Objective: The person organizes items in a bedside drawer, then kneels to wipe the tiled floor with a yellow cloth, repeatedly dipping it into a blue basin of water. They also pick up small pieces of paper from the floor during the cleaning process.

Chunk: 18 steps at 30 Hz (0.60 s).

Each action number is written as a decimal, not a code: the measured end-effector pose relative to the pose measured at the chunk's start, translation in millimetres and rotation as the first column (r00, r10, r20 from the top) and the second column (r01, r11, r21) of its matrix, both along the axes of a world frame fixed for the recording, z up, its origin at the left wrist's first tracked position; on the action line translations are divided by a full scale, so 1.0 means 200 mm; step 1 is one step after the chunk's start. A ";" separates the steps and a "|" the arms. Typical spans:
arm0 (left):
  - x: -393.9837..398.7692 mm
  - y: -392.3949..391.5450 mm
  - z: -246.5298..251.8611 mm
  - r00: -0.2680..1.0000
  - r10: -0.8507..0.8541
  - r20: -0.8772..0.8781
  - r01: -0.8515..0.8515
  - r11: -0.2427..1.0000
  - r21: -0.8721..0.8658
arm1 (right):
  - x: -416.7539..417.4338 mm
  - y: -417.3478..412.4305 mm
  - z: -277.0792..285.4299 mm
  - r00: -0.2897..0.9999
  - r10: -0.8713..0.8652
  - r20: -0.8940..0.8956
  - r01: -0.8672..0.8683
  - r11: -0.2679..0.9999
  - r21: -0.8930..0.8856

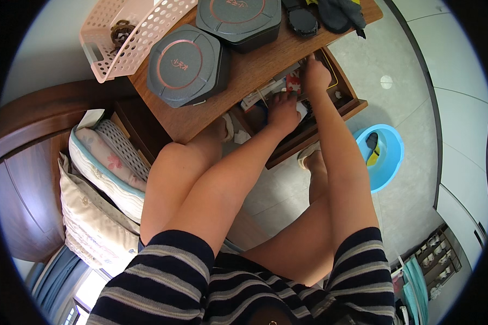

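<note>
Both my hands reach into the pulled-out wooden drawer (342, 81) under the desk. My left hand (284, 111) lies palm down over the drawer's contents, fingers bent. Beside its thumb is a white object (302, 109), too covered to identify. Farther in and to the right, my right hand (317, 76) is over the drawer's right part, its fingertips mostly hidden. A red printed packet (293, 82) lies between the two hands. To the left sits a pale flat box (264, 92). A thin yellow loop (334, 73) runs along the right side.
On the wooden desk (238, 79) stand two dark hexagonal boxes (179, 65), a pink perforated basket (146, 34), a black smartwatch (303, 21) and dark cloth items (341, 16). A blue basin (390, 162) is on the floor at right. Cushions (105, 158) lie at left.
</note>
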<state>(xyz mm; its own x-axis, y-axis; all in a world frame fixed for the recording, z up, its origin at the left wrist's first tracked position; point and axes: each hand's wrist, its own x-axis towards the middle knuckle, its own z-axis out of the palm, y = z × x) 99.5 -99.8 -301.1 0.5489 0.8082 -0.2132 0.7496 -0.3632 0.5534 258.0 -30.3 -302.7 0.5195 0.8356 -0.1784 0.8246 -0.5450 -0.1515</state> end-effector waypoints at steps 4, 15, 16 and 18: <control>0.06 0.06 0.02 0.960 0.273 0.065 -0.247 0.932 -0.266 | 0.06 0.00 0.07 0.994 -0.027 -0.104 0.027 1.000 -0.006; 0.20 0.32 0.00 0.960 0.261 -0.096 -0.277 0.935 -0.222 | 0.23 0.02 0.05 0.984 0.031 -0.177 -0.050 0.993 -0.104; 0.16 0.33 -0.11 0.946 0.315 -0.081 -0.323 0.937 -0.135 | 0.18 0.06 0.06 0.980 0.038 -0.193 -0.059 0.993 -0.104; 0.18 0.33 -0.16 0.931 0.356 -0.086 -0.362 0.929 -0.075 | 0.15 0.06 0.05 0.977 0.013 -0.212 -0.037 0.993 -0.109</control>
<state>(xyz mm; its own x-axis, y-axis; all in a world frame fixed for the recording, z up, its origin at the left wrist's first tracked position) 135.7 -34.6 -334.0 0.2070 0.9248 -0.3193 0.8585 -0.0151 0.5126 288.9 -17.4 -292.2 0.4394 0.8164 -0.3746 0.7942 -0.5480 -0.2627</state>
